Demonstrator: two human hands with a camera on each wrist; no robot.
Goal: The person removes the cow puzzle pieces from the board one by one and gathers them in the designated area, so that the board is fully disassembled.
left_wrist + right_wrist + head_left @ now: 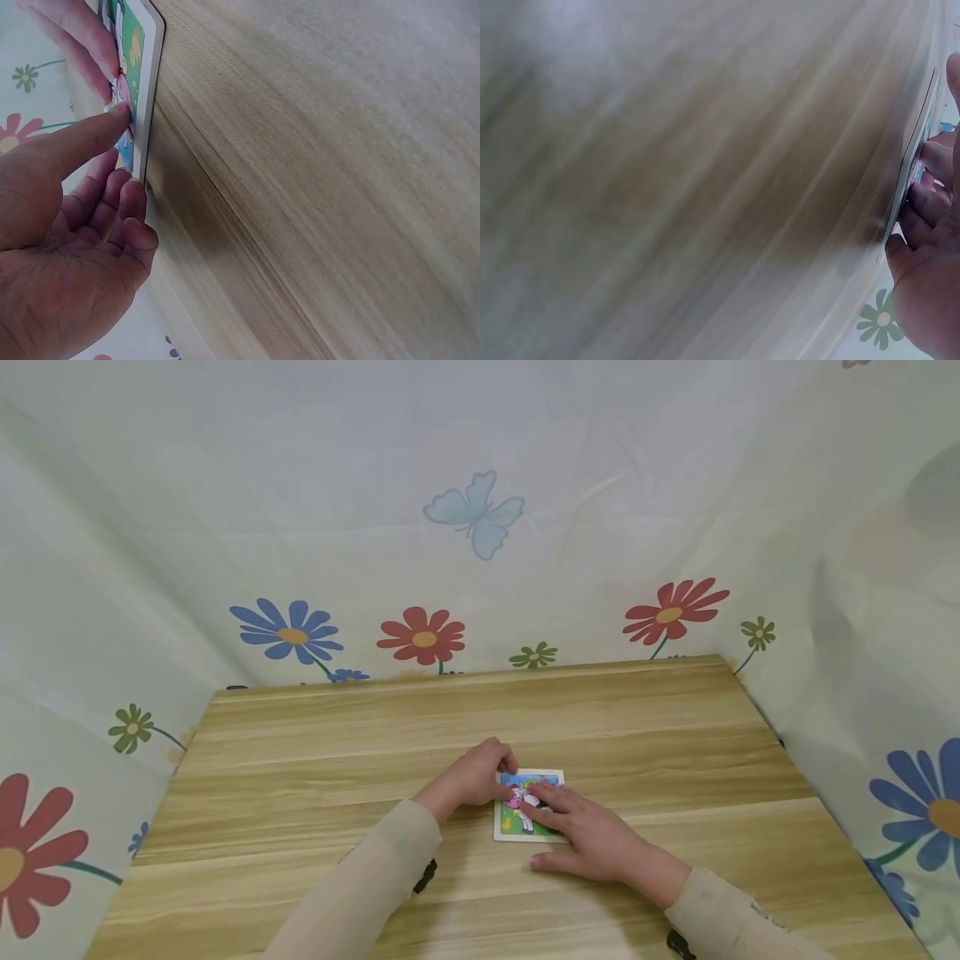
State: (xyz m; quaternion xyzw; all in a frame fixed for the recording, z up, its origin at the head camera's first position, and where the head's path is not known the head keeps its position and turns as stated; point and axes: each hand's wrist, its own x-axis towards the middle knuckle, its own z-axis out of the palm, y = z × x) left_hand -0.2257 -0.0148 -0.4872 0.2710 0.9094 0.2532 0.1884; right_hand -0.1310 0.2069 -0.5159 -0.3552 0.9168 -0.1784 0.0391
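Observation:
A small square picture board (517,828) with a white border and a cartoon animal on green and blue lies flat on the wooden table. At its far left corner is my left hand (474,775), thumb on the picture and curled fingers at the edge. The left wrist view shows that thumb on the face of the board (156,45) and the fingertips right at its rim. Across the board's right side rests my right hand (596,837), its fingers spread and mostly straight over the picture. Those fingers cover part of the design.
The wood-grain table (337,760) extends on all sides of the board. Behind it and at both sides hangs a pale cloth (337,527) printed with flowers and a butterfly. A dark strap piece (425,876) shows under the left sleeve.

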